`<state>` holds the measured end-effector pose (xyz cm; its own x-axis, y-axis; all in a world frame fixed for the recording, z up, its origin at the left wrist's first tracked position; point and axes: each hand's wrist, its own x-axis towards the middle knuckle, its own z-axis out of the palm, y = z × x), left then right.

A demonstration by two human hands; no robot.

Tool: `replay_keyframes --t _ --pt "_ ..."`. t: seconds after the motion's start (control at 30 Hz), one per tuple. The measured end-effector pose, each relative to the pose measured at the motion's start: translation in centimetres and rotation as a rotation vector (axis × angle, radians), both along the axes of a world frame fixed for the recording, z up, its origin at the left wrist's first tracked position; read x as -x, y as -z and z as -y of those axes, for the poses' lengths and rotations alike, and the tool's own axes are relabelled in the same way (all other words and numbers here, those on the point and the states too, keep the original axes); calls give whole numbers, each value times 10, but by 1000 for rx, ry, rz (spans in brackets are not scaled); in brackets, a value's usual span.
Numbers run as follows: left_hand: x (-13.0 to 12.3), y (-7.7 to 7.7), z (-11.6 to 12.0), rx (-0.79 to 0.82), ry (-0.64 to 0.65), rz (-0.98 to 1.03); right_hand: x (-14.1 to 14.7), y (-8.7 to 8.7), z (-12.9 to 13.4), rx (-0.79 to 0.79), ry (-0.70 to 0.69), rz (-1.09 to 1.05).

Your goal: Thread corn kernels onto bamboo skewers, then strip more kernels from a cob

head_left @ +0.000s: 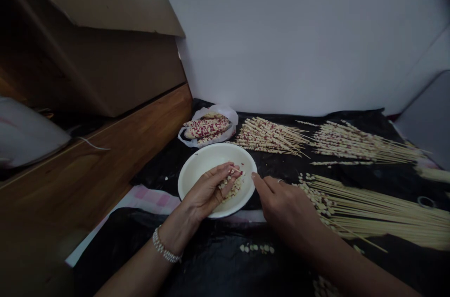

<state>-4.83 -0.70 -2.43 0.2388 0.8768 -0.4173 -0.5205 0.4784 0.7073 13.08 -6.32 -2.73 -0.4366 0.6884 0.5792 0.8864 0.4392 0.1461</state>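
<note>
Over a white enamel bowl (190, 166), my left hand (214, 184) is cupped with its thumb and fingers pinched together, and pale corn kernels (232, 188) show at and below its fingers. A dark red kernel (241, 173) sits by the thin stick end at those fingertips. My right hand (284, 198) is closed just past the bowl's right rim. A bamboo skewer (365, 241) appears to run through it, lined up with that stick end and sticking out behind toward the lower right. The right palm is hidden.
Corn cobs (207, 127) lie in a plastic bag behind the bowl. Kernel-threaded skewers (263, 135) and another such pile (348, 142) are at the back. Bare skewers (386, 208) and loose kernels (319, 198) lie right. A cardboard box (133, 63) stands left.
</note>
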Motion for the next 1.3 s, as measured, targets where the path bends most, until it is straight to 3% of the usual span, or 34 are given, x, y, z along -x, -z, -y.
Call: replay_keyframes --t 1.3 --pt "1 1 -1 10 7 13 0 1 0 23 14 -2"
